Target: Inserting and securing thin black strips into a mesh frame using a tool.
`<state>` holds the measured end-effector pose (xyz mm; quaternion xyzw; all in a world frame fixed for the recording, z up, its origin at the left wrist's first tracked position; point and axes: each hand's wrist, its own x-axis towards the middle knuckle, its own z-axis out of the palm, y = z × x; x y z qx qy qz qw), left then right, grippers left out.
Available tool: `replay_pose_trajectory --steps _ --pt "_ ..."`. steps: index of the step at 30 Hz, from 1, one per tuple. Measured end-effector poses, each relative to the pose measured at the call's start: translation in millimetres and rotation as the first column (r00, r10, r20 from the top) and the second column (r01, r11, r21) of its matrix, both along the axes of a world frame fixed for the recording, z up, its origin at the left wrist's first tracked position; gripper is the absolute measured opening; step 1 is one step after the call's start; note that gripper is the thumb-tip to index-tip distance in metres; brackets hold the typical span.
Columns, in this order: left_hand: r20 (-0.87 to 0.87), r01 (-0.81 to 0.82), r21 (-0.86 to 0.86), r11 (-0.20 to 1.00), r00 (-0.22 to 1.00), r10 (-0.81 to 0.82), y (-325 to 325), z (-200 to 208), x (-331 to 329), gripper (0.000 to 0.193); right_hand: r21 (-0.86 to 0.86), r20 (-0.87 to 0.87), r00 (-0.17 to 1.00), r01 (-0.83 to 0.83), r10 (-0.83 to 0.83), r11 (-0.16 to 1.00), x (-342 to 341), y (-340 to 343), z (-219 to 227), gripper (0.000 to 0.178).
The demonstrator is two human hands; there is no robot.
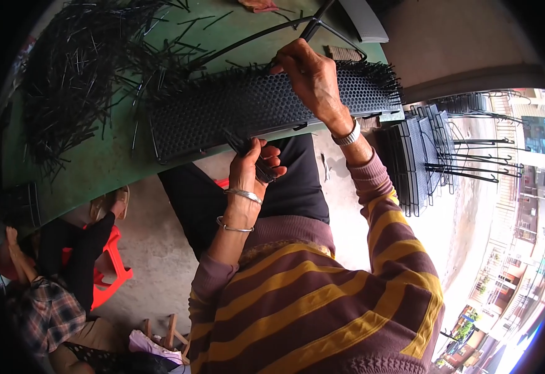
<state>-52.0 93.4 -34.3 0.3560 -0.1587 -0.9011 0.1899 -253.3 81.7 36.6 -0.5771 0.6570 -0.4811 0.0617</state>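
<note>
A long black perforated panel (222,109) lies slantwise near the front edge of the green table (88,177). Short black strips bristle along its far edge and right end. My left hand (250,163), at the panel's near edge, is closed round a small bunch of thin black strips (237,143). Over the panel's far edge, my right hand (313,78) bends down with its fingers pinched among the bristling strips. Whatever sits between those fingertips is too small and hidden to make out.
Loose black strips (67,75) form a large heap on the table's left. A black rod frame (247,45) stands behind the panel. Stacked black mesh panels (413,156) with long hooks are at right. Another person (51,311) sits lower left by a red stool (113,271).
</note>
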Motion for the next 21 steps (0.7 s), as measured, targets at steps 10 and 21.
replay_pose_trajectory --steps 10,21 --pt "-0.062 0.035 -0.018 0.999 0.997 -0.036 -2 20 -2 0.030 0.026 -0.283 0.955 -0.079 0.083 0.997 0 -17 -13 0.011" --pt "-0.106 0.060 -0.059 0.996 0.992 -0.066 -4 31 -3 0.036 0.087 -0.507 0.850 0.218 -0.145 0.972 9 -4 -26 0.016"
